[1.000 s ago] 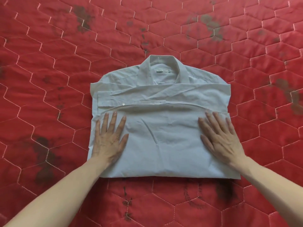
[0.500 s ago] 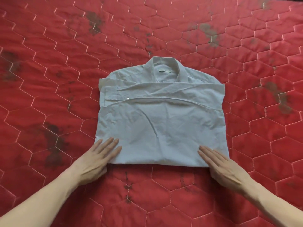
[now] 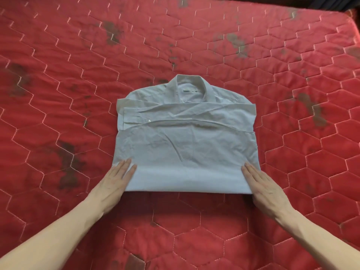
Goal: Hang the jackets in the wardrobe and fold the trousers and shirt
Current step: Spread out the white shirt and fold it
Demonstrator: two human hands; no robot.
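Observation:
A pale grey-white shirt [image 3: 187, 145] lies folded into a rectangle on the red quilt, collar pointing away from me, one button showing at its left. My left hand [image 3: 115, 182] rests flat at the shirt's near left corner, fingers straight and fingertips on the cloth. My right hand [image 3: 263, 184] lies flat at the near right corner, fingers straight, touching the shirt's edge. Neither hand grips the cloth. No jackets or trousers are in view.
The red quilted bed cover [image 3: 78, 94] with hexagon stitching and dark stains fills the view. Its far edge [image 3: 292, 8] runs along the top right, with a dark gap beyond.
Both hands slid back from the middle of the shirt toward me and now sit at its near corners. The view has pulled back, showing more of the bed.

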